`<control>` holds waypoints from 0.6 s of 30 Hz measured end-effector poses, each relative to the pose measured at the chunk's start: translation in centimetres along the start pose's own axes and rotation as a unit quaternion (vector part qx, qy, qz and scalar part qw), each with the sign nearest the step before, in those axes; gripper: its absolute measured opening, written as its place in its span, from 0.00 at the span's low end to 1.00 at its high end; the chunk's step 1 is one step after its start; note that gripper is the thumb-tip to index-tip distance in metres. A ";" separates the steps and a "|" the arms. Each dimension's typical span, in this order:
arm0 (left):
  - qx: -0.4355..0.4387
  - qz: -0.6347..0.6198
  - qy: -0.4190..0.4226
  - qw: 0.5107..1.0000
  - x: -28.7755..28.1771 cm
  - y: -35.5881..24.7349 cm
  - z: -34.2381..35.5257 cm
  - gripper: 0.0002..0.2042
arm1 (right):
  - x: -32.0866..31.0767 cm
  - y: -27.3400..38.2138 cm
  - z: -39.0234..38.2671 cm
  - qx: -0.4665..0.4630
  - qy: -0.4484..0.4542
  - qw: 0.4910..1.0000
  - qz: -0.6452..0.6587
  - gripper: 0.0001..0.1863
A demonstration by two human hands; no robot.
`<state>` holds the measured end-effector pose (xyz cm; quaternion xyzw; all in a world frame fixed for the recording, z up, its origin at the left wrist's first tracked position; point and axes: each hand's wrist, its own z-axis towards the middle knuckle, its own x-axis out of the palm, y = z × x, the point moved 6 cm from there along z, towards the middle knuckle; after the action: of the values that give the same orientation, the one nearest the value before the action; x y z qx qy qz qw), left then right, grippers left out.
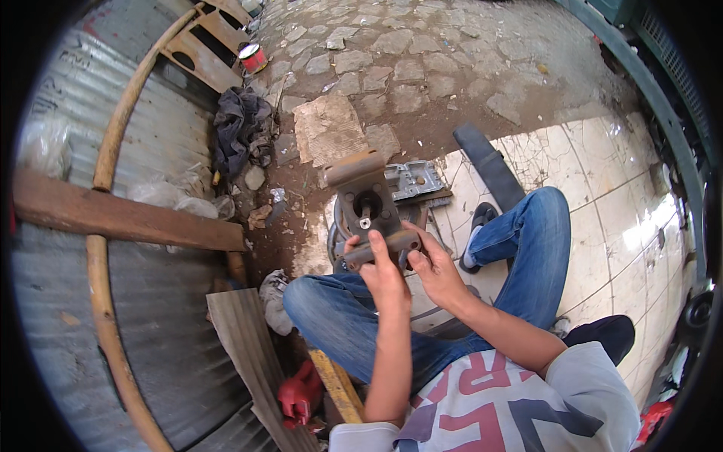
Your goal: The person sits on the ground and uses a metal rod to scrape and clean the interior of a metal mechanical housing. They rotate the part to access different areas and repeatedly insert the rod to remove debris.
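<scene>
Between both hands is a dark, worn metal bracket (350,200). It has tube-like ends and a round opening in its middle, where a bright square-tipped shaft end (365,224) shows. My left hand (382,273) is closed on the bracket's near edge, thumb on top and pointing at the shaft end. On the right side of that edge, my right hand (435,267) is wrapped round the near tube; some of its fingers are hidden beneath. The bracket is held above the ground, in front of my bent knees. Behind it lies a silver metal casting (416,179), partly covered.
A dark flat bar-shaped piece (489,166) lies on the white tiles (587,173). Flattened cardboard (328,129) and a dark cloth bundle (242,128) are farther off. Left stand a corrugated metal wall (60,301) and a wooden beam (128,211). A red object (300,392) sits by my left side.
</scene>
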<state>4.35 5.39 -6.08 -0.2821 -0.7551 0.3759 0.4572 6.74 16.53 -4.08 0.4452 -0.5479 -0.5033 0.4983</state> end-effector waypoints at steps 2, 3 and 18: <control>0.010 0.033 0.023 0.999 1.0 0.1 -1.6 0.26 | 0.1 -1.2 0.0 0.030 -0.035 0.998 0.030 0.27; 0.037 0.068 0.059 0.995 1.0 -0.1 -2.1 0.31 | 0.2 -1.0 0.4 0.034 -0.037 0.999 0.021 0.27; 0.137 0.316 0.166 0.924 -2.4 -11.2 3.5 0.29 | -0.7 0.7 7.4 0.044 0.021 0.994 -0.094 0.24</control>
<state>1.31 -3.79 1.00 -0.4989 -0.4816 0.5481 0.4677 -0.49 18.04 -3.40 0.5268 -0.5144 -0.5136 0.4405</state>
